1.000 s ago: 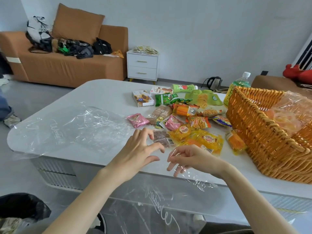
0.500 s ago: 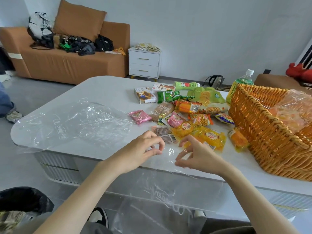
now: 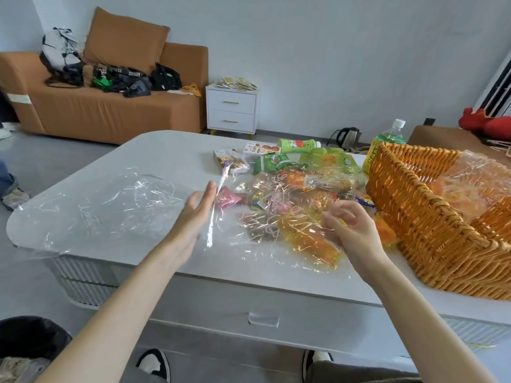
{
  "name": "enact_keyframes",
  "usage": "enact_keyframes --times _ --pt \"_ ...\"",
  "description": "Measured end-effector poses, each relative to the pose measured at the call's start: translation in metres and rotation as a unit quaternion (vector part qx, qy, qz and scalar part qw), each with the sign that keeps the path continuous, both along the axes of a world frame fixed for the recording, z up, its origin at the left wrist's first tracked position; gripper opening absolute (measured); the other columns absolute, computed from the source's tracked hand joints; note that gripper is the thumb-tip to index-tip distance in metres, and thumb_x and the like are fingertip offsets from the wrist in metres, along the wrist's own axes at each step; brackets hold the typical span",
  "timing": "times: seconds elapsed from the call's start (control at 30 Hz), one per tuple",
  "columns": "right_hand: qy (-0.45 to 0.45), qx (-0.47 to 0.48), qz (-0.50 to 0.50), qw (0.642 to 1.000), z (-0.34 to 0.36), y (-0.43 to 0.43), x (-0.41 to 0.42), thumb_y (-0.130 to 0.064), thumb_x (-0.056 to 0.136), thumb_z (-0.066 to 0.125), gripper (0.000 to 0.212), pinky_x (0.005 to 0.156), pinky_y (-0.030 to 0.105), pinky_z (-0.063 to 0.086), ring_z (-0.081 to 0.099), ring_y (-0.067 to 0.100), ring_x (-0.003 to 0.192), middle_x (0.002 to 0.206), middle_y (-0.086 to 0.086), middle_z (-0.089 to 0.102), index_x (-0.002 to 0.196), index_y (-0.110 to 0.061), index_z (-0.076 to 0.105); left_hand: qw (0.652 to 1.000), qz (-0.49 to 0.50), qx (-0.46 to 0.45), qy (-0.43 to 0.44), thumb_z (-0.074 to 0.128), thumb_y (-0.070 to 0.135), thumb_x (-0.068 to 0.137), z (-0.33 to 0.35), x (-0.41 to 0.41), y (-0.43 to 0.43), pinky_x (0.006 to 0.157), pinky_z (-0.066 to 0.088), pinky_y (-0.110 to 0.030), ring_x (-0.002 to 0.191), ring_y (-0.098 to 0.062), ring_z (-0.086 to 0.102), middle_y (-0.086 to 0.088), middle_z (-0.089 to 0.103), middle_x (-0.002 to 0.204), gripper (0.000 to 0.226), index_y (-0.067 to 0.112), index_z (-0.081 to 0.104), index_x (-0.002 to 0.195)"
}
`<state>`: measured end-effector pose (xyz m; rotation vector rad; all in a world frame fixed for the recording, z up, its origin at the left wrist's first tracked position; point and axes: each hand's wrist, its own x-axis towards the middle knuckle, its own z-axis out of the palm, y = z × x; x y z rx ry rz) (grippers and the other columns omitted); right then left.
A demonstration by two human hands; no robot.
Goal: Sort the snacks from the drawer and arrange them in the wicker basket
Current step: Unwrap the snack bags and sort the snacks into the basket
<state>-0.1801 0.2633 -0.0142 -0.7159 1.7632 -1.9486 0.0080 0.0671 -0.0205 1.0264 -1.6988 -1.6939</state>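
In the head view, your left hand (image 3: 193,219) is released, its fingers straight and just beside the raised edge of a clear film (image 3: 243,252). The film drapes over the snacks (image 3: 312,189), which lie just beyond both hands on the counter (image 3: 154,150). Your right hand (image 3: 349,230) is curled and appears to pinch the same film at its near side.

Expect the film to be almost weightless, floppy and clingy. It will likely drag the light packets along, so take it by an edge or corner, not the middle. The packets look soft, slick and crushable, and are best lifted by their sealed ends. The wicker basket (image 3: 442,244), right of your right hand, looks stiff and is lined with more film.

Glare on the film blurs the packets beneath, so you cannot count them or read labels. The basket's right side is cut off and its contents are veiled. 1 bottle (image 3: 387,139) is half hidden behind it. The drawer (image 3: 262,308) below your hands looks closed.
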Motion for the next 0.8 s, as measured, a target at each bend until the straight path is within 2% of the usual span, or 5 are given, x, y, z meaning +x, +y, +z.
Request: enact_keyframes --times 0.2,0.33,0.43,0.63,0.8 --pt "0.046 0.066 0.011 0.997 -0.004 0.001 -0.001 -0.009 0.083 0.073 0.033 0.064 0.032 0.059 0.067 0.016 0.067 0.089 -0.002 0.066 0.108 -0.007 0.051 0.988 0.038 0.034 0.145 0.047 0.037 0.097 0.002 -0.024 0.003 0.070 0.054 -0.022 0.080 -0.011 0.071 0.004 0.074 0.097 0.029 0.019 0.063 0.114" --pt "0.247 0.182 -0.241 0.921 -0.010 0.003 -0.005 -0.024 0.061 0.090 0.063 0.067 0.032 0.039 0.046 0.018 0.082 0.088 -0.008 0.045 0.099 -0.012 0.041 0.986 0.060 0.024 0.152 0.049 0.022 0.099 0.001 -0.024 0.003 0.060 0.056 -0.024 0.064 -0.013 0.070 0.003 0.074 0.083 0.018 0.016 0.065 0.103" --pt "0.257 0.184 -0.188 0.930 -0.006 0.003 -0.005 -0.030 0.068 0.086 0.038 0.057 0.024 0.036 0.048 0.011 0.062 0.070 -0.004 0.055 0.079 -0.012 0.054 0.987 0.025 0.037 0.153 0.049 0.022 0.099 0.004 -0.022 0.011 0.059 0.059 -0.026 0.064 -0.017 0.071 0.002 0.074 0.085 0.018 0.016 0.065 0.103" --pt "-0.190 0.018 0.185 0.964 0.004 0.002 -0.002 -0.007 0.098 0.045 0.028 0.080 0.026 0.058 0.070 0.022 0.101 0.113 0.015 0.070 0.120 -0.003 0.062 0.986 -0.109 0.053 0.114 0.044 0.025 0.099 0.005 -0.011 0.014 0.081 0.057 -0.034 0.094 -0.025 0.069 -0.008 0.070 0.111 0.027 0.017 0.065 0.114" --pt "-0.221 0.012 0.302 0.927 0.003 -0.005 0.008 -0.026 0.092 0.056 0.037 0.096 0.044 0.051 0.062 0.031 0.114 0.119 0.012 0.066 0.128 -0.024 0.062 0.981 -0.171 0.051 0.075 0.043 0.046 0.094 0.009 -0.008 0.015 0.100 0.041 -0.041 0.115 -0.019 0.061 0.006 0.065 0.123 0.035 0.039 0.054 0.127"
